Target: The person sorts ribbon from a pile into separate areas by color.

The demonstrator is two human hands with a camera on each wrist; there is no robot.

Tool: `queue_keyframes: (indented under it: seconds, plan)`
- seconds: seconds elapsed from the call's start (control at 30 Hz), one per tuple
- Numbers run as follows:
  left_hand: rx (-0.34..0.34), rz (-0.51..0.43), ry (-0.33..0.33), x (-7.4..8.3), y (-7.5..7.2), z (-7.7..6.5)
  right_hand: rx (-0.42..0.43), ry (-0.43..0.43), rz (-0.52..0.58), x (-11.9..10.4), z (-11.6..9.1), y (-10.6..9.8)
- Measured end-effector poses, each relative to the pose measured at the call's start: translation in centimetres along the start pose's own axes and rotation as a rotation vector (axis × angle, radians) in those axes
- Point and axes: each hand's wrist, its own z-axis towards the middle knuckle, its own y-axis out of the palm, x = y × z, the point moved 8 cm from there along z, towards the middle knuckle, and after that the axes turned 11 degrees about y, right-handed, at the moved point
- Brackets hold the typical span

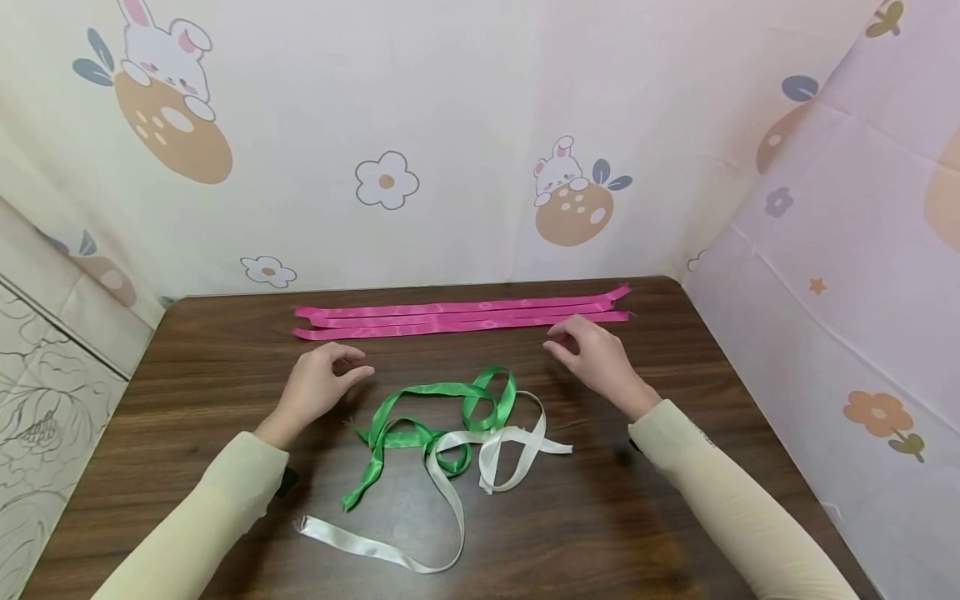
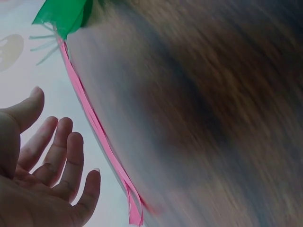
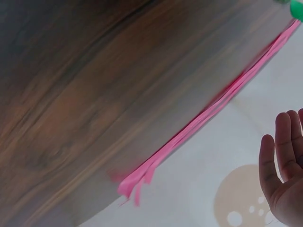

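Several pink ribbons [image 1: 465, 317] lie side by side in straight strips along the table's far edge. Nearer the person, a green ribbon [image 1: 442, 389] and a white ribbon [image 1: 456, 500] lie loosely looped, the white crossing the green. My left hand [image 1: 318, 383] hovers left of the green ribbon with loosely bent fingers, holding nothing. On the other side, my right hand [image 1: 592, 358] is just in front of the pink strips' right end, its fingers relaxed and nothing in them. Both wrist views show the palms bare, with the pink ribbons [image 2: 94, 120] beyond.
The dark wooden table [image 1: 675, 500] meets a pale printed curtain [image 1: 465, 100] at its back. More of the same cloth hangs along the right side. At the left stands a panel with line-drawn flowers [image 1: 45, 450].
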Motion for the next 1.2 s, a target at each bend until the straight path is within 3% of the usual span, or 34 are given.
queue_keyframes:
  seconds: [0.63, 0.97, 1.2]
  plan:
    - [-0.072, -0.058, 0.059, 2.0, 1.8, 0.1, -0.011, -0.166, 0.032, -5.8, -0.9, 1.1]
    - [-0.109, -0.007, 0.089, 2.9, 2.8, 0.1, -0.023, -0.244, 0.013, -8.0, -1.6, 2.3]
    - [-0.121, 0.018, 0.097, 3.4, 3.5, 0.2, -0.094, -0.244, -0.012, -9.3, -1.8, 3.5]
